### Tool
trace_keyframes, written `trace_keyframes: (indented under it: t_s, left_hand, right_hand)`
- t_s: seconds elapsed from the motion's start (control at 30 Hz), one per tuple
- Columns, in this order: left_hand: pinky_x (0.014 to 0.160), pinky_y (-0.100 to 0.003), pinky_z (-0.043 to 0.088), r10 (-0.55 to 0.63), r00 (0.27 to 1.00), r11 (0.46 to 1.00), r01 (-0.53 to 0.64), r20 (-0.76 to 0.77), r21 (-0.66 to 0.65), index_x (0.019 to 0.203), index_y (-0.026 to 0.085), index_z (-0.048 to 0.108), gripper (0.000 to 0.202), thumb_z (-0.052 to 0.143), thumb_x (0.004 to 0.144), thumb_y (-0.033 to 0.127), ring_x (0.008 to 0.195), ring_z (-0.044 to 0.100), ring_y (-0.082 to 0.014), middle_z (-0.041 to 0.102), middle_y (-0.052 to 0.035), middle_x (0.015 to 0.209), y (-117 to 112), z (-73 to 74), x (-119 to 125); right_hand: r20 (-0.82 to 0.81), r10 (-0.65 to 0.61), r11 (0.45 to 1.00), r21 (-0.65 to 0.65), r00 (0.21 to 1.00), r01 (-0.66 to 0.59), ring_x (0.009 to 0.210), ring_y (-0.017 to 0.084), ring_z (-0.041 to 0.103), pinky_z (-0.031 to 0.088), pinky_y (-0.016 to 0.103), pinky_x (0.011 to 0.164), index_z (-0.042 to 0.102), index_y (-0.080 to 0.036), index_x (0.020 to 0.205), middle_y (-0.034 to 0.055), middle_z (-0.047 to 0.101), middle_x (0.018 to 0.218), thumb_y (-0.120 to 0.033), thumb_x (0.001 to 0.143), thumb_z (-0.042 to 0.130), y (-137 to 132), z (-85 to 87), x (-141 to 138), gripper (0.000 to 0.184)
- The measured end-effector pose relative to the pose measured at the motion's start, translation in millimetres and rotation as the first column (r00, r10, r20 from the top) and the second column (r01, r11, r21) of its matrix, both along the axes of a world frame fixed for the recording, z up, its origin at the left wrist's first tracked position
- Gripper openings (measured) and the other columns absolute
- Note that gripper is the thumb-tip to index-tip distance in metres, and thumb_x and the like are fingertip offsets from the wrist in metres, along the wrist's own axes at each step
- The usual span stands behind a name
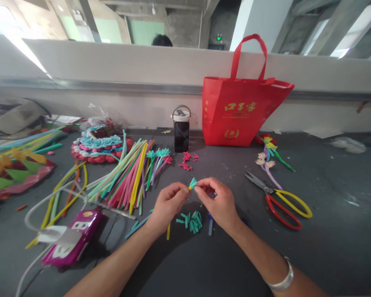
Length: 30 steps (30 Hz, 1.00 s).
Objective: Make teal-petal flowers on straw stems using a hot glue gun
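Between my two hands, over the middle of the dark table, is a small pipe-cleaner flower [193, 182] with teal petals and a yellow stem. My left hand [173, 202] pinches its yellow lower end. On the petal side, the fingertips of my right hand [218, 202] are closed at the flower. Just below lies a heap of short teal pipe-cleaner pieces [194, 222]. A yellow stem [168, 231] runs down from behind my left hand. Under my right hand a blue strip-like tool [210, 227] is partly hidden.
Scissors [273, 192] with red and yellow handles lie spread at right, near finished flowers [266, 161]. A red bag [244, 111] and a bottle [181, 134] stand behind. Left are colored pipe cleaners [126, 177], a purple power strip [77, 235] with a white cable, and pink pieces [185, 165].
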<state>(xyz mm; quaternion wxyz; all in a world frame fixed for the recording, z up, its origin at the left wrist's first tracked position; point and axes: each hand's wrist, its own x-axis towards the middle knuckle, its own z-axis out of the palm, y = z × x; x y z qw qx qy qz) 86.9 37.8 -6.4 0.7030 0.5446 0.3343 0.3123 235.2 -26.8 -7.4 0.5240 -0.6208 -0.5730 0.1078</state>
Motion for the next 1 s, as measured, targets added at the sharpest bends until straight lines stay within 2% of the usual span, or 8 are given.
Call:
trace_keyframes:
  t_s: [0.23,0.43,0.53,0.73,0.83,1.0]
  left_hand:
    - [0.037,-0.017,0.013,-0.028,0.996,0.992,0.038,0.084,-0.117,0.079,0.015,0.059,0.026,0.062,0.085,0.041,0.038,0.019,-0.0027,0.033,0.0098,0.049,2.1,-0.6,-0.4]
    - [0.036,-0.018,0.024,-0.029,0.988,0.981,0.058,0.153,-0.187,0.082,0.015,0.06,0.025,0.061,0.086,0.04,0.037,0.035,-0.0045,0.049,0.0047,0.055,1.1,1.2,-0.3]
    - [0.037,-0.017,0.026,-0.036,0.979,0.966,0.086,0.201,-0.244,0.083,0.015,0.06,0.022,0.063,0.085,0.037,0.042,0.039,-0.0045,0.051,0.0034,0.062,2.0,1.4,-1.1]
    - [0.038,-0.015,0.011,-0.081,0.964,0.935,0.162,0.255,-0.317,0.085,0.012,0.061,0.024,0.064,0.086,0.036,0.043,0.022,-0.0011,0.042,0.006,0.061,9.2,-2.7,-3.8]
    - [0.038,-0.016,0.008,-0.075,0.966,0.934,0.154,0.246,-0.322,0.087,0.012,0.061,0.026,0.063,0.086,0.037,0.043,0.016,-0.0012,0.037,0.0077,0.058,11.4,-2.9,-4.8]
    - [0.039,-0.016,0.008,-0.028,0.964,0.947,0.11,0.263,-0.303,0.082,0.015,0.056,0.022,0.069,0.081,0.033,0.042,0.015,-0.0013,0.036,0.0088,0.056,10.9,-0.9,-5.2]
  right_hand:
    - [-0.054,-0.04,0.999,0.027,0.998,0.042,0.071,0.015,0.061,0.049,0.027,0.069,0.066,-0.021,0.098,0.0004,0.067,0.079,-0.029,0.087,0.062,-1.7,2.8,0.6,0.014]
    - [-0.055,-0.063,0.997,0.043,0.996,0.066,0.07,0.014,0.061,0.048,0.026,0.068,0.067,-0.021,0.095,0.0004,0.068,0.08,-0.029,0.087,0.061,-0.9,0.8,-0.2,0.012]
    - [-0.056,-0.069,0.997,0.042,0.996,0.071,0.07,0.015,0.061,0.048,0.025,0.068,0.067,-0.021,0.093,0.0006,0.068,0.08,-0.028,0.088,0.059,-0.5,-0.1,-0.2,0.011]
    - [-0.044,-0.075,0.996,0.041,0.996,0.076,0.069,0.014,0.06,0.047,0.024,0.067,0.067,-0.021,0.09,0.0002,0.068,0.079,-0.027,0.089,0.057,-0.5,-1.7,0.9,0.012]
    - [-0.038,-0.083,0.996,0.035,0.996,0.084,0.068,0.014,0.061,0.047,0.024,0.066,0.068,-0.021,0.09,0.0003,0.069,0.08,-0.027,0.089,0.056,-0.4,-3.3,0.4,0.014]
    - [-0.055,-0.113,0.994,-0.001,0.992,0.113,0.068,0.014,0.062,0.049,0.024,0.064,0.068,-0.02,0.089,0.001,0.07,0.079,-0.031,0.089,0.056,1.9,2.1,4.1,0.016]
